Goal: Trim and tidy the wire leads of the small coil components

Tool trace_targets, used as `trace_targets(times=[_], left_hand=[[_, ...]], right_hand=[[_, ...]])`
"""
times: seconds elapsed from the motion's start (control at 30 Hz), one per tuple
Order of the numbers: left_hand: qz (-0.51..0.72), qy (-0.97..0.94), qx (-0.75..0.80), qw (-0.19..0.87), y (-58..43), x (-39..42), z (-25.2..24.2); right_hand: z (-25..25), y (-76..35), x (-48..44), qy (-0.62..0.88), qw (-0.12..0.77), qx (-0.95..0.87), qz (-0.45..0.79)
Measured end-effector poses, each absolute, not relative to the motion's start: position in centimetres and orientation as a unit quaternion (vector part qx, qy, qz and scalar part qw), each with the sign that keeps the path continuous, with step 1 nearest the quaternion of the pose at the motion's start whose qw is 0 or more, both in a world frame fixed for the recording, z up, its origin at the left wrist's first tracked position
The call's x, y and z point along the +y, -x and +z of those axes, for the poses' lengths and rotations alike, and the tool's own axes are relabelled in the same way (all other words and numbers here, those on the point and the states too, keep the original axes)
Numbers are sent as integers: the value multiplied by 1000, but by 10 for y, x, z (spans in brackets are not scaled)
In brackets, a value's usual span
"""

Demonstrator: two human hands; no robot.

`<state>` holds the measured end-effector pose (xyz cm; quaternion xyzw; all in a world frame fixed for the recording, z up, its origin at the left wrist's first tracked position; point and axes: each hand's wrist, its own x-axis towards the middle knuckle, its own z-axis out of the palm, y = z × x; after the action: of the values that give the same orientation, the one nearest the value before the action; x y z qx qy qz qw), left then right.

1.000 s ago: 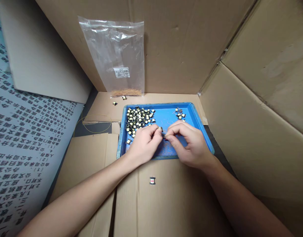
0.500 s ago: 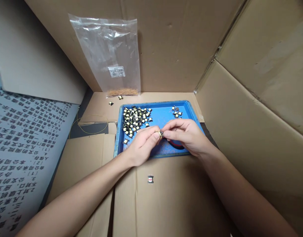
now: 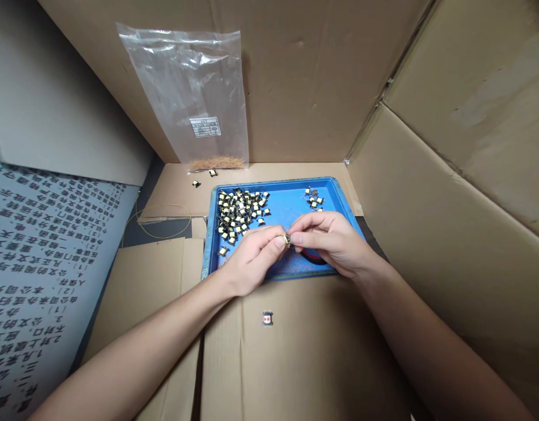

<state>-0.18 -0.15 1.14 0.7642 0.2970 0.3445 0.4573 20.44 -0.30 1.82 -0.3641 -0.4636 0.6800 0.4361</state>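
Note:
Over the front of a blue tray, my left hand pinches a small transformer with yellow tape between thumb and forefinger. My right hand is closed at the transformer's right end, thumb against forefinger; whatever thin piece may be in that pinch is too small to make out. A pile of similar transformers fills the tray's left side. A few more transformers lie at its back right. Under my right hand, a black and red curved object is partly hidden.
One transformer with a red mark rests on the cardboard in front. Behind the tray, a clear bag with orange bits leans on a cardboard wall. Two transformers lie near it. A yellow wire loops at left.
Both hands stay almost in place around the transformer, with only a slight shift at the fingertips. The whole view has moved a little.

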Motion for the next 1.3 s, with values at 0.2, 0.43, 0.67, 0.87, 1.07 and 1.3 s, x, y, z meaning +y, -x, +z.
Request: trace_targets(times=[0.2,0.43,0.67,0.87,1.07,1.3], left_hand=[[343,-763,295,462,2,-2,11],[332,-763,309,461,1,-2,13],[332,-769,303,454,2,-2,13],[345,-770,275,461,2,-1,12],[341,-768,283,462,0,-2,14],[346,-761,294,464,1,-1,11]], right_hand=[[19,-205,-4,368,430,-461,684],[19,-205,-4,374,430,-464,678],[19,-208,-4,373,420,-469,681],[18,-209,-4,371,426,-476,674],[18,-207,-5,360,433,-473,678],[16,-208,-3,368,431,-481,669]])
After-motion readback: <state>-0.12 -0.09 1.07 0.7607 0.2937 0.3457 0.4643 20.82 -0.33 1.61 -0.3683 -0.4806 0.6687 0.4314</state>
